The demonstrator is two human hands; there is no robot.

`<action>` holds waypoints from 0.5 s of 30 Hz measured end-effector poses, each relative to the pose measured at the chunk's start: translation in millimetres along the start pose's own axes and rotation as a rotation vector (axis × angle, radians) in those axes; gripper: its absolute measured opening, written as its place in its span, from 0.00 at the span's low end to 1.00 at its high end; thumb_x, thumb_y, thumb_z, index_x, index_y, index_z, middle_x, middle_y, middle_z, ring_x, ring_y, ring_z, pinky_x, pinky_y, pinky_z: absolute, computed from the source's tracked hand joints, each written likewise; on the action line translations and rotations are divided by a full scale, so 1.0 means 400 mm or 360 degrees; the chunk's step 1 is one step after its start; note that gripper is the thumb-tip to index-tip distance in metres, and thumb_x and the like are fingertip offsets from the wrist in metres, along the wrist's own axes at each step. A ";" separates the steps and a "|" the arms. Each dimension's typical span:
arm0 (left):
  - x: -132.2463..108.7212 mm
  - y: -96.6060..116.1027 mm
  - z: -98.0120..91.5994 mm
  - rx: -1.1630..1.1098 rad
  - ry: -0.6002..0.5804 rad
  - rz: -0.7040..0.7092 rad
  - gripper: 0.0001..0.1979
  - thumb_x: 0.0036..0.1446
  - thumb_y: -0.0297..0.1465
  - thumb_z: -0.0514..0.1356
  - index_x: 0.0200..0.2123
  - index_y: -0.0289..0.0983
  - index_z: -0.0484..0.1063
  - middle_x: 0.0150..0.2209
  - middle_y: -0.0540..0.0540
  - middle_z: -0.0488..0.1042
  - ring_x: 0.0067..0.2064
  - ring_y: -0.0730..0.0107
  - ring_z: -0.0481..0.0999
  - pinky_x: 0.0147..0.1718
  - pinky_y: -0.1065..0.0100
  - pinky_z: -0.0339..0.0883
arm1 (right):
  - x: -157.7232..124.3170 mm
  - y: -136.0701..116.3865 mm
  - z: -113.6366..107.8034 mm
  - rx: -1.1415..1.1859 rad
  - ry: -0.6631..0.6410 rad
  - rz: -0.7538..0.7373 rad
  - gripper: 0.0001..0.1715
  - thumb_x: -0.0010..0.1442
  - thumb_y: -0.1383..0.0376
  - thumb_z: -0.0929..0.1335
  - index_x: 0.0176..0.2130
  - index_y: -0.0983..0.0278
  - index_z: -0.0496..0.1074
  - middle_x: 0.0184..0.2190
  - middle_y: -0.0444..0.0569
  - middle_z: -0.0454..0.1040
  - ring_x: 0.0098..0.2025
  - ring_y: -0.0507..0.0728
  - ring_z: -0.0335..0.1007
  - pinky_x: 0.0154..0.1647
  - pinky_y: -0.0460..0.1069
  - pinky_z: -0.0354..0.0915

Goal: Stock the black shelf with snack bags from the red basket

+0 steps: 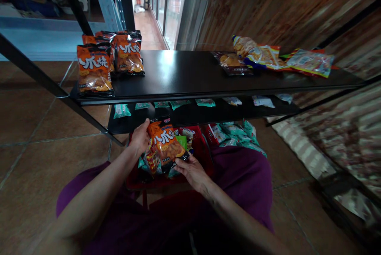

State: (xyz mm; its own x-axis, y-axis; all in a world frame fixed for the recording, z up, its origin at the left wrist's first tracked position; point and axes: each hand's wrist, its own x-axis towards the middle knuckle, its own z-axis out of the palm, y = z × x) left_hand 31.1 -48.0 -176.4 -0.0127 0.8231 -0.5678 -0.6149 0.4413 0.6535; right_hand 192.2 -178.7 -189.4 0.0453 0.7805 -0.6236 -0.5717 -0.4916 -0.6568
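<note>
Between my two hands is an orange and black snack bag [167, 140], tilted, above a red basket [205, 156]. My left hand [141, 137] grips its upper left edge. At the lower right corner, my right hand [192, 171] pinches the black end of the bag. Inside the basket lie several other packets, among them a bright green packet [182, 141] and teal ones, partly hidden by the held bag. On the left end of the black upper shelf [175, 72] stand several matching orange snack bags [94, 70].
A brown packet [233, 64] and yellow, blue and clear snack bags [311, 62] lie at the upper shelf's right. Small teal packets [180, 104] line the lower shelf [143, 122]. More teal packets [238, 133] are piled beside my right knee. Corrugated covering [262, 13] hangs behind.
</note>
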 end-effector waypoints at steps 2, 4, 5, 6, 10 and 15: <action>-0.012 0.001 0.002 0.0007 -0.0178 -0.0090 0.10 0.57 0.34 0.59 0.34 0.32 0.72 0.31 0.42 0.78 0.31 0.67 0.78 0.34 0.66 0.72 | 0.004 0.001 0.003 0.0019 0.0014 -0.0046 0.24 0.32 0.66 0.80 0.31 0.62 0.73 0.29 0.41 0.76 0.30 0.50 0.71 0.32 0.47 0.68; -0.026 -0.001 0.003 0.0029 -0.0334 -0.0234 0.11 0.58 0.35 0.59 0.38 0.33 0.73 0.34 0.41 0.79 0.34 0.65 0.79 0.37 0.64 0.72 | 0.006 0.009 0.009 0.0027 0.0042 -0.0100 0.25 0.32 0.66 0.80 0.32 0.61 0.73 0.30 0.41 0.76 0.31 0.50 0.71 0.32 0.47 0.68; -0.032 -0.003 0.003 0.0046 -0.0383 -0.0296 0.12 0.57 0.35 0.59 0.40 0.33 0.73 0.35 0.41 0.79 0.35 0.64 0.79 0.39 0.63 0.72 | 0.006 0.014 0.010 0.0023 0.0056 -0.0121 0.25 0.33 0.65 0.80 0.34 0.60 0.73 0.31 0.41 0.76 0.32 0.51 0.71 0.32 0.47 0.68; -0.038 -0.006 0.003 0.0068 -0.0413 -0.0340 0.12 0.57 0.35 0.59 0.41 0.33 0.73 0.36 0.41 0.79 0.36 0.63 0.79 0.39 0.62 0.72 | 0.005 0.018 0.010 0.0009 0.0059 -0.0135 0.26 0.33 0.65 0.80 0.35 0.60 0.74 0.32 0.41 0.76 0.33 0.51 0.71 0.33 0.47 0.68; -0.041 -0.018 -0.004 0.0132 -0.0427 -0.0338 0.15 0.56 0.36 0.60 0.43 0.32 0.72 0.35 0.40 0.79 0.34 0.61 0.79 0.38 0.61 0.73 | 0.003 -0.002 -0.005 -0.0179 -0.0060 -0.0097 0.29 0.37 0.61 0.79 0.42 0.57 0.74 0.41 0.44 0.76 0.41 0.54 0.72 0.41 0.50 0.69; -0.038 -0.040 -0.004 0.0119 -0.0352 -0.0215 0.15 0.50 0.35 0.65 0.38 0.32 0.72 0.33 0.41 0.79 0.33 0.63 0.79 0.37 0.61 0.73 | 0.032 -0.112 0.003 -0.0317 -0.0199 -0.0226 0.27 0.46 0.52 0.75 0.45 0.58 0.74 0.47 0.48 0.75 0.49 0.57 0.70 0.48 0.52 0.66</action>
State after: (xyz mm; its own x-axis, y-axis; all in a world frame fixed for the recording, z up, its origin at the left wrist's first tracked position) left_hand 39.8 -68.2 -179.2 0.2434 0.8094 -0.5344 -0.5393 0.5709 0.6191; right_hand 217.3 -146.1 -167.5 0.0049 0.8827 -0.4700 -0.3937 -0.4303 -0.8123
